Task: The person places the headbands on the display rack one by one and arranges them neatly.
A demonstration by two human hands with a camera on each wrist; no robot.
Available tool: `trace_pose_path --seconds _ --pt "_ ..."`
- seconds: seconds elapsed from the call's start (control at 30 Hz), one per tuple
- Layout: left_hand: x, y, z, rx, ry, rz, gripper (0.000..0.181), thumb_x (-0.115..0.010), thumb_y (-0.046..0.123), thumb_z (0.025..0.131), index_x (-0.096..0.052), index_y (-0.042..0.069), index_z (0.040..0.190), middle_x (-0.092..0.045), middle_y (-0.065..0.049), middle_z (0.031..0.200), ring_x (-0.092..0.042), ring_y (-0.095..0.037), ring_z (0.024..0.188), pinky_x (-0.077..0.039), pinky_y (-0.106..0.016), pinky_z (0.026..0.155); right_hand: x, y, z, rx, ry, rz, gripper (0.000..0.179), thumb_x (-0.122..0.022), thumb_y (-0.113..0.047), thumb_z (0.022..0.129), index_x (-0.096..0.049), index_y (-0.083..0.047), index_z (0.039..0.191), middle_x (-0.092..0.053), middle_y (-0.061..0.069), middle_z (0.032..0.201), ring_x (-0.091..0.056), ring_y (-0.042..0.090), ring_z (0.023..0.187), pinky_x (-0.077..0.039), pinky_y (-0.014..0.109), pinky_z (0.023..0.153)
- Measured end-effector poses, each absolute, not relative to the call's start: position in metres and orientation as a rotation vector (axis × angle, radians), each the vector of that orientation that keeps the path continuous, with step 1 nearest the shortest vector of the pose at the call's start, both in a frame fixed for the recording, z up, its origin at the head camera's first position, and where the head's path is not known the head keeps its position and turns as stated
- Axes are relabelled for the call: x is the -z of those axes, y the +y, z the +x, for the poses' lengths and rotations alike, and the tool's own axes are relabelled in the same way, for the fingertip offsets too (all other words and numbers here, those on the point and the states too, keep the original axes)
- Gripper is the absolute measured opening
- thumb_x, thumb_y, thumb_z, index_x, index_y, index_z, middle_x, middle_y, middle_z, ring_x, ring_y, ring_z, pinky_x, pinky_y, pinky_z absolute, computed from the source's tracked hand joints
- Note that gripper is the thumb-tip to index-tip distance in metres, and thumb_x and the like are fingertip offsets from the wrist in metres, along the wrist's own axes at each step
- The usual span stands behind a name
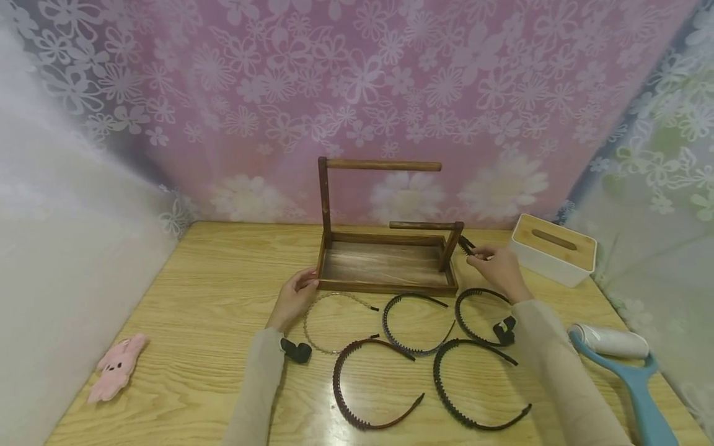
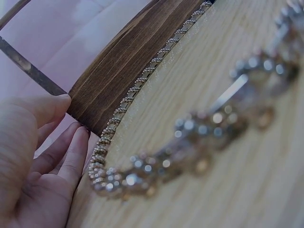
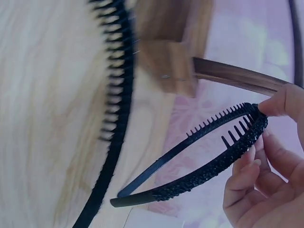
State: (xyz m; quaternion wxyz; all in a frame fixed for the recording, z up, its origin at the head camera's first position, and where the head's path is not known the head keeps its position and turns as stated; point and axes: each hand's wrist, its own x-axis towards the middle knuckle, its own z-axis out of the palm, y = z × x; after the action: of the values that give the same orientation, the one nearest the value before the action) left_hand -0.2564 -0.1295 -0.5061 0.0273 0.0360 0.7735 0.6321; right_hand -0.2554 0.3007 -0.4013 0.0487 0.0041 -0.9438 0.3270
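My left hand (image 1: 292,300) grips the front left corner of a brown wooden stand (image 1: 385,288), thumb on one side and fingers on the other. The stand has a shallow tray base, a tall bar at left and a lower bar at right. Beside its right end, my right hand (image 1: 502,272) pinches a black toothed headband (image 3: 204,172) with a glittery, beaded surface. Several headbands lie on the table in front: a beaded one (image 2: 114,127), a bluish-black one (image 1: 385,319), a black one (image 1: 457,310), a dark reddish one (image 1: 338,387) and another black one (image 1: 437,371).
A white tissue box (image 1: 549,263) with a wooden lid stands at the back right. At the right edge lies a blue-handled lint roller (image 1: 627,371). On the left is a pink plush toy (image 1: 117,367). A flowered curtain (image 1: 357,93) hangs behind the table.
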Motion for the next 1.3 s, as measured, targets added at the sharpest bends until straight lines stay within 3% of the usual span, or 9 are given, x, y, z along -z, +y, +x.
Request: trace_pose_path --seconds 0.1,0.3,0.37,0.43,0.57,0.67,0.77,1.13,1.3 --pt "0.507 -0.129 -0.256 -1.952 2.397 0.106 0.042 -0.058 0.019 0.099 -0.052 0.012 0.140 -0.057 -0.014 0.135 -0.054 -0.027 0.124 -0.047 -0.039 0.104 0.391 0.302 -0.252 -1.089 -2.857 -0.044 0.045 -0.053 -0.032 0.099 -0.060 0.003 0.127 -0.062 0.028 0.119 -0.060 0.042 0.106 -0.053 0.048 0.080" --pt "0.506 -0.129 -0.256 -1.961 2.396 0.122 0.041 -0.058 0.018 0.099 -0.052 0.009 0.139 -0.057 -0.016 0.135 -0.054 -0.029 0.125 -0.045 -0.043 0.106 0.380 0.308 -0.249 -1.279 -2.813 -0.154 0.054 -0.047 -0.039 0.101 -0.053 0.002 0.135 -0.052 0.029 0.133 -0.048 0.045 0.122 -0.043 0.060 0.099" --pt "0.503 -0.128 -0.255 -1.952 2.395 0.122 0.042 -0.057 0.017 0.100 -0.051 0.006 0.140 -0.056 -0.019 0.136 -0.053 -0.031 0.126 -0.044 -0.045 0.107 0.378 0.309 -0.249 -1.337 -2.802 -0.190 0.058 -0.045 -0.042 0.101 -0.050 0.002 0.138 -0.050 0.028 0.136 -0.048 0.043 0.123 -0.044 0.057 0.098" --pt "0.494 -0.128 -0.250 -1.944 2.392 0.129 0.042 -0.056 0.016 0.100 -0.050 0.003 0.140 -0.056 -0.021 0.136 -0.052 -0.032 0.127 -0.043 -0.046 0.107 0.376 0.309 -0.249 -1.370 -2.791 -0.220 0.061 -0.045 -0.046 0.101 -0.049 0.001 0.140 -0.049 0.026 0.138 -0.052 0.035 0.116 -0.050 0.045 0.092" --pt "0.475 -0.126 -0.239 -1.931 2.383 0.132 0.043 -0.054 0.013 0.100 -0.049 0.000 0.140 -0.055 -0.023 0.136 -0.052 -0.034 0.127 -0.043 -0.047 0.108 0.367 0.307 -0.248 -1.440 -2.749 -0.234 0.063 -0.044 -0.049 0.100 -0.047 -0.001 0.142 -0.053 0.011 0.132 -0.052 0.010 0.099 -0.049 0.020 0.076" --pt "0.471 -0.125 -0.236 -1.928 2.379 0.133 0.043 -0.054 0.014 0.100 -0.048 0.000 0.141 -0.055 -0.023 0.137 -0.052 -0.033 0.127 -0.043 -0.045 0.108 0.357 0.304 -0.247 -1.515 -2.703 -0.224 0.061 -0.044 -0.049 0.100 -0.048 -0.004 0.141 -0.051 -0.010 0.118 -0.049 0.002 0.092 -0.049 0.017 0.075" --pt "0.474 -0.126 -0.239 -1.925 2.375 0.127 0.043 -0.054 0.014 0.101 -0.048 -0.001 0.141 -0.054 -0.024 0.138 -0.051 -0.034 0.127 -0.043 -0.046 0.108 0.345 0.299 -0.247 -1.589 -2.642 -0.219 0.055 -0.045 -0.047 0.100 -0.050 -0.008 0.138 -0.047 -0.022 0.107 -0.048 0.001 0.092 -0.048 0.015 0.075" --pt "0.506 -0.130 -0.257 -1.952 2.402 0.121 0.041 -0.058 0.020 0.099 -0.053 0.008 0.139 -0.057 -0.017 0.136 -0.054 -0.030 0.125 -0.044 -0.045 0.107 0.302 0.278 -0.258 -1.747 -2.380 -0.188 0.041 -0.057 -0.039 0.097 -0.057 -0.014 0.130 -0.054 -0.018 0.097 -0.052 0.001 0.078 -0.050 0.011 0.064" --pt "0.506 -0.129 -0.257 -1.968 2.415 0.133 0.039 -0.058 0.018 0.099 -0.055 0.007 0.136 -0.059 -0.017 0.133 -0.055 -0.030 0.123 -0.044 -0.045 0.106 0.280 0.269 -0.266 -1.684 -2.374 -0.140 0.044 -0.057 -0.041 0.097 -0.057 -0.014 0.131 -0.054 -0.020 0.099 -0.053 0.000 0.082 -0.050 0.011 0.068"
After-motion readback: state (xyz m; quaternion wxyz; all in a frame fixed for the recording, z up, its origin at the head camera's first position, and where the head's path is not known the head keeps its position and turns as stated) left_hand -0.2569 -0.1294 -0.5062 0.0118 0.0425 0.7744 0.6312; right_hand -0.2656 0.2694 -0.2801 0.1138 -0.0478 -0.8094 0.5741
